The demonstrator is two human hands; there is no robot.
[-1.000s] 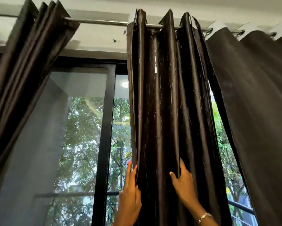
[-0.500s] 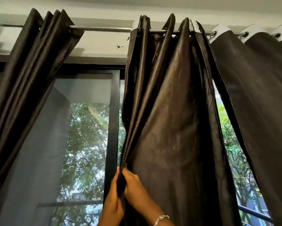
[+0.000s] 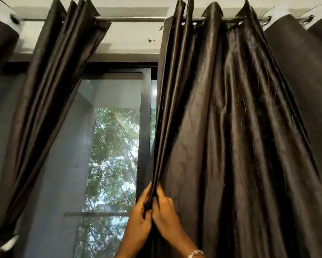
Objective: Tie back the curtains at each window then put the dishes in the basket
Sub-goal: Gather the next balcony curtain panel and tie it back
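A dark brown satin curtain (image 3: 221,136) hangs from a metal rod (image 3: 130,19) in the middle and right of the head view. Its left edge is bunched into narrow folds. My left hand (image 3: 138,222) and my right hand (image 3: 165,215) press together on that folded edge low in the frame, both gripping the cloth. A bracelet sits on my right wrist. A second dark curtain (image 3: 50,101) hangs gathered at the left, slanting down to the lower left. No dishes or basket are in view.
Between the two curtains shows a black-framed window (image 3: 145,127) with a mesh screen and green trees outside. Another dark curtain panel (image 3: 312,90) hangs at the far right. The white wall and ceiling run above the rod.
My right hand has moved left across the curtain to meet my left hand, gathering the cloth's left edge into tight folds. The gap of window at the curtain's right is now covered.
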